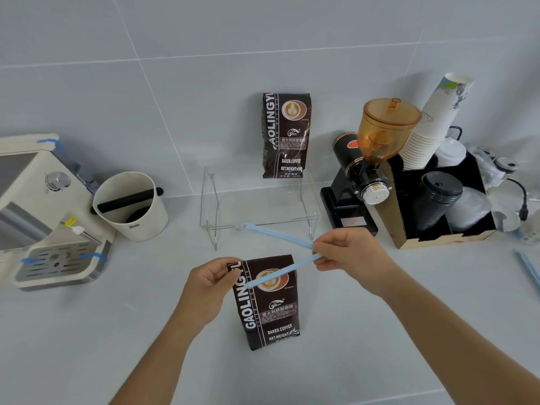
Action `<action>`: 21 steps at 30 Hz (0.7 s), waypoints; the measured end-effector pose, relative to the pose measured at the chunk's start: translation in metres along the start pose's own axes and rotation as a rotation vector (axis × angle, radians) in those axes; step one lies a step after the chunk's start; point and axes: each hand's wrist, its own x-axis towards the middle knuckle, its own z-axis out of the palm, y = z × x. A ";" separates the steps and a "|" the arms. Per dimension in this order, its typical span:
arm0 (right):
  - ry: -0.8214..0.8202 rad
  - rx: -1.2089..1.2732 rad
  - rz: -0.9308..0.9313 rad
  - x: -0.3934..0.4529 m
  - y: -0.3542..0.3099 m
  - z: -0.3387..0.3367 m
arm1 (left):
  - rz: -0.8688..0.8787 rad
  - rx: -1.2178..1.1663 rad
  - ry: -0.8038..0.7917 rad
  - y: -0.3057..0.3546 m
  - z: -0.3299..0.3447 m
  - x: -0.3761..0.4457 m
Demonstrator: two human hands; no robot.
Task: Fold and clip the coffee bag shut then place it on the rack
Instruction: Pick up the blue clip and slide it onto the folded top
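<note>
The dark coffee bag (270,302) is standing upright on the pale table (87,346), near the front of the clear acrylic rack (257,209), its top edge already flattened down. The left hand (213,280) is reaching in from the lower left with the forearm angled up toward the bag, its grip pinching the bag's upper left corner between thumb and curled fingers. The right hand (350,255) is coming in from the lower right, wrist bent inward, its grip closing on the hinge end of the light blue sealing clip (280,258). The clip is spreading open in a V: one arm is pointing up and left toward the rack's front edge, the other is slanting down across the face of the bag, just below its top.

A second coffee bag (286,135) is standing on the rack, leaning against the tiled wall. To the right of the rack is sitting a coffee grinder (371,159) with an amber hopper; to the left of the rack, a white knock box (131,206).
</note>
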 end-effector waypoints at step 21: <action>-0.097 -0.111 0.026 0.008 0.002 0.025 | 0.165 0.154 -0.014 -0.011 0.007 -0.004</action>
